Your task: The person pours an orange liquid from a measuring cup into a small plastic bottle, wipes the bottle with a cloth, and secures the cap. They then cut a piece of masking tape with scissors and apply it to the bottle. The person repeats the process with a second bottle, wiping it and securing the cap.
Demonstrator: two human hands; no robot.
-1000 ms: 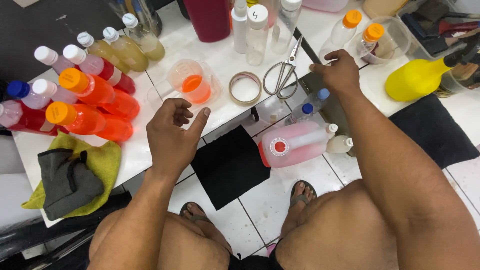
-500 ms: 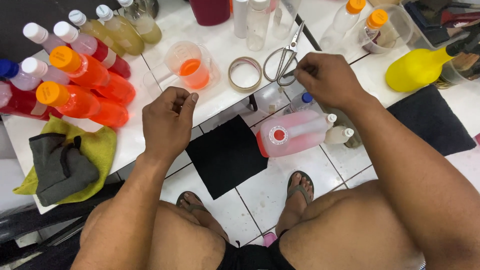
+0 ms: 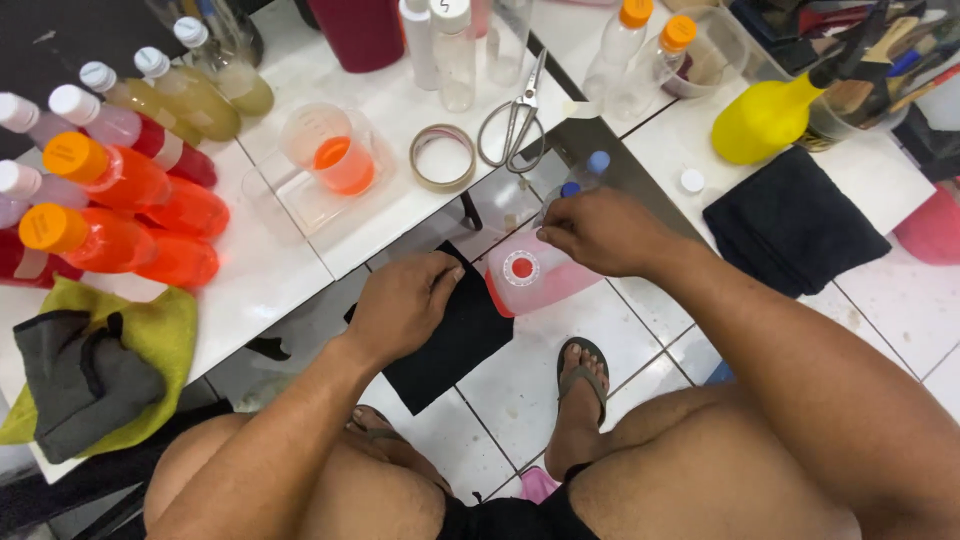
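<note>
My left hand (image 3: 405, 300) hovers just off the white table's front edge (image 3: 300, 270), fingers curled in with nothing visible in them, above a black cloth (image 3: 450, 345) on the tiled floor. My right hand (image 3: 600, 230) is lower right of the scissors (image 3: 515, 120), its fingertips pinched together; whether they hold anything is hidden. Directly below it, a pink translucent jug (image 3: 545, 280) with a red-and-white cap lies on the floor. A small blue-capped bottle (image 3: 590, 165) stands just beyond the fingers.
On the table are a tape roll (image 3: 442, 157), a measuring cup of orange liquid (image 3: 335, 150) in a clear tray, orange-filled bottles (image 3: 110, 200) at left, a yellow spray bottle (image 3: 765, 115) and a black towel (image 3: 790, 220). Green and grey cloths (image 3: 100, 370) lie near left.
My right hand has pulled back from the scissors on the table toward me and down over the pink jug. My left hand has closed its fingers and drifted right, off the table edge.
</note>
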